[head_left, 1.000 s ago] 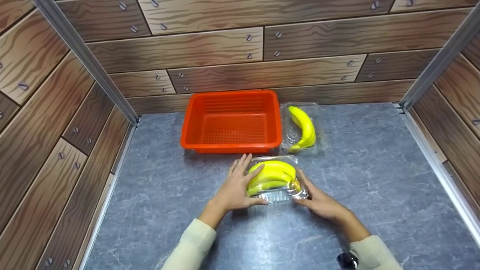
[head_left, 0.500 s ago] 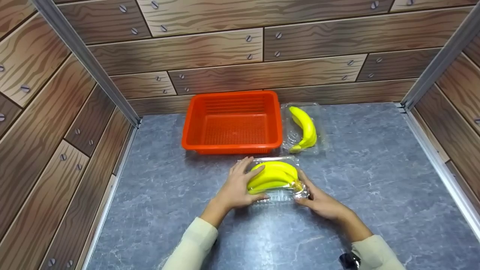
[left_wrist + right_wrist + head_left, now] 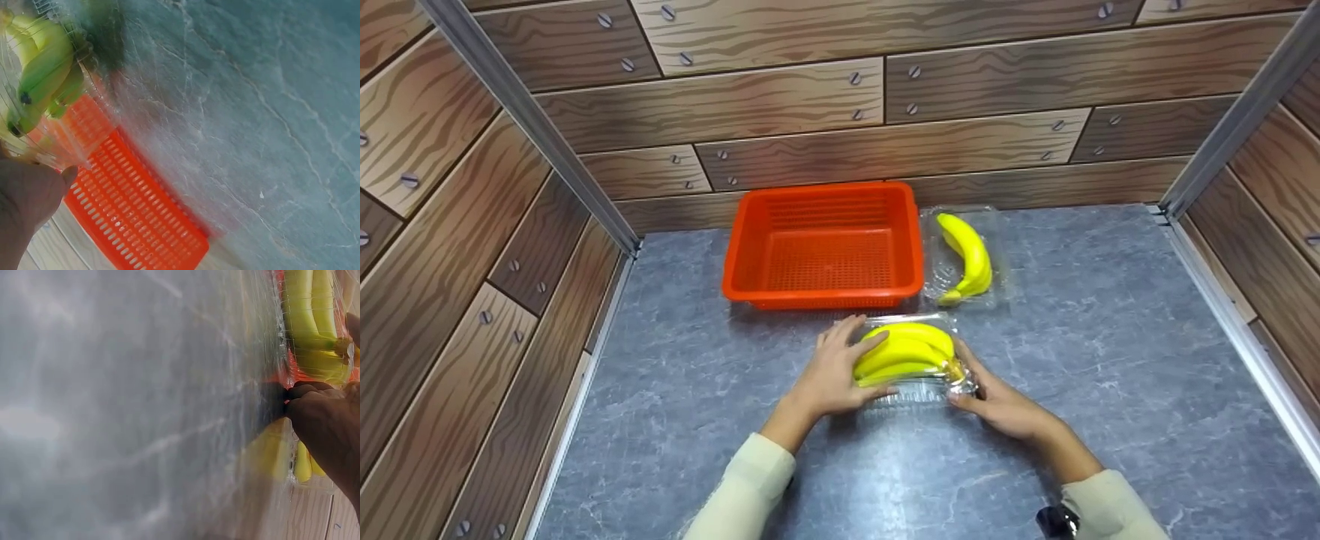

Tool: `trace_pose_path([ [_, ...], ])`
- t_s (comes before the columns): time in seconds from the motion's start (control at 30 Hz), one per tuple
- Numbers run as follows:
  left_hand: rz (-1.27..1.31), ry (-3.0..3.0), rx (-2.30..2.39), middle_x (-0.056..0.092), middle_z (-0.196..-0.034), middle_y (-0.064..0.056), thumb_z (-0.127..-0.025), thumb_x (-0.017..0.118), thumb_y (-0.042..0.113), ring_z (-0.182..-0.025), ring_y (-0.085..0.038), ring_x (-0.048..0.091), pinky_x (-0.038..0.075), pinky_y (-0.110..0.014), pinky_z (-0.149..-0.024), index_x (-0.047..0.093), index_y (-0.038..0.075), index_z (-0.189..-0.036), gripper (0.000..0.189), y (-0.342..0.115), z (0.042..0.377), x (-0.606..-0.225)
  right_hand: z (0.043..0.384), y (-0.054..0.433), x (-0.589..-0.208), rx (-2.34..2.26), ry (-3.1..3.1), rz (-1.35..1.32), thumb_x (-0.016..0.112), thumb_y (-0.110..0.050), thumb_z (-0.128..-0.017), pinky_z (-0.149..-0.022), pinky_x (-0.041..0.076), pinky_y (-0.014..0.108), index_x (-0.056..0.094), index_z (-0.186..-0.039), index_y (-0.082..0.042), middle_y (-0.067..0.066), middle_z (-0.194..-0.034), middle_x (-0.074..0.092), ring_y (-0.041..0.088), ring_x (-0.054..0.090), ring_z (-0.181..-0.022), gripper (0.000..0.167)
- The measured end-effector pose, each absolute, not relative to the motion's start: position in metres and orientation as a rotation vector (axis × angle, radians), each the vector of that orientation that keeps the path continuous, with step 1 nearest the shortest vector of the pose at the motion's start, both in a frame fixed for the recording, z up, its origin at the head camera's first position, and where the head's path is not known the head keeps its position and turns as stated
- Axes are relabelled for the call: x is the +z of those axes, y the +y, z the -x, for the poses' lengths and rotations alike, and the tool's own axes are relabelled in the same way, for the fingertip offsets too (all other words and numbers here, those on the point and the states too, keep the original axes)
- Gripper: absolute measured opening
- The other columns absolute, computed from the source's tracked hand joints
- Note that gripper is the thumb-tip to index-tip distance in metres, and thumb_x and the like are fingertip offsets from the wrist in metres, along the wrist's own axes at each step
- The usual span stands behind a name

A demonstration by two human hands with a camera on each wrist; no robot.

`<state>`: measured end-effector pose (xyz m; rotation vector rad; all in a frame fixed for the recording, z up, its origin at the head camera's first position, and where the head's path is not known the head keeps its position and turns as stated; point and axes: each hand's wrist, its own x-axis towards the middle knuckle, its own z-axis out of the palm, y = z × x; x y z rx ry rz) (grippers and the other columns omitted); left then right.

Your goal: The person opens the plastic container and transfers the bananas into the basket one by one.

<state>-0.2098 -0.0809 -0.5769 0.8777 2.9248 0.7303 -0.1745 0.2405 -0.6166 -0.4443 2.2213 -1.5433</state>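
Observation:
A clear plastic clamshell box (image 3: 919, 390) with a bunch of yellow bananas (image 3: 906, 351) inside lies in front of the basket. My left hand (image 3: 830, 375) grips its left end, thumb along the near side and fingers over the top and far side. At the other end, my right hand (image 3: 1001, 401) holds the corner by the banana stems. The left wrist view shows dark banana tips (image 3: 25, 98) through the plastic, beside the left hand (image 3: 28, 194). In the right wrist view, the right hand (image 3: 326, 419) is against the box and its fingertips are partly hidden.
A red-orange plastic basket (image 3: 823, 292) stands behind the box, near the back wall. To its right, a second clear plastic container (image 3: 1001, 225) has a banana (image 3: 971, 259) in or on it. Wood-patterned walls (image 3: 780, 112) enclose the grey marbled table (image 3: 1110, 337).
My left fingers have drawn slightly nearer along the box's far side, and the left thumb has shifted up a little. The box and my right hand stay almost where they were.

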Motion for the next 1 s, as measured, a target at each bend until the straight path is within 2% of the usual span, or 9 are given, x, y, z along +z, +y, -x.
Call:
trace_pose_path([
  [0.1,-0.873,2.915,0.744,0.036,-0.174,-0.011,-0.087,0.072,0.073,-0.162,-0.039,0.033,0.029,-0.071,-0.127,0.052,0.033,-0.159,0.085,-0.08,0.211,-0.575,0.174,0.241,-0.616,-1.548,2.212,0.441,0.064,-0.03,-0.107,-0.132,-0.003,0.069,-0.006,-0.173,-0.016,0.016,-0.181,-0.013,0.048,-0.009,-0.166,0.098],
  [0.33,-0.862,2.897,0.748,0.037,-0.174,-0.01,-0.087,0.07,0.074,-0.161,-0.039,0.034,0.03,-0.073,-0.126,0.052,0.033,-0.159,0.085,-0.08,0.214,-0.572,0.175,0.242,-0.615,-1.535,2.215,0.41,0.065,-0.032,-0.106,-0.132,-0.002,0.068,-0.007,-0.173,-0.025,0.013,-0.181,-0.012,0.046,-0.007,-0.167,0.099],
  [0.63,-0.832,2.88,0.766,0.04,-0.172,-0.014,-0.088,0.07,0.074,-0.16,-0.038,0.036,0.03,-0.075,-0.125,0.053,0.034,-0.159,0.083,-0.08,0.215,-0.569,0.175,0.243,-0.616,-1.542,2.19,0.426,0.064,-0.033,-0.107,-0.132,-0.003,0.069,-0.01,-0.173,-0.026,0.014,-0.181,-0.014,0.048,-0.009,-0.166,0.099],
  [0.8,-0.833,2.863,0.753,0.041,-0.171,-0.014,-0.089,0.069,0.073,-0.159,-0.039,0.037,0.03,-0.074,-0.126,0.053,0.033,-0.159,0.082,-0.08,0.216,-0.565,0.174,0.243,-0.616,-1.529,2.2,0.44,0.063,-0.031,-0.108,-0.133,0.0,0.065,-0.011,-0.173,-0.026,0.014,-0.181,-0.015,0.047,-0.006,-0.166,0.099],
  [1.0,-0.818,2.85,0.745,0.041,-0.171,-0.013,-0.091,0.066,0.075,-0.16,-0.037,0.036,0.028,-0.075,-0.126,0.052,0.033,-0.159,0.081,-0.081,0.219,-0.563,0.175,0.243,-0.614,-1.498,2.225,0.421,0.063,-0.031,-0.108,-0.131,0.004,0.068,-0.011,-0.172,-0.027,0.017,-0.18,-0.013,0.053,0.0,-0.164,0.098],
])
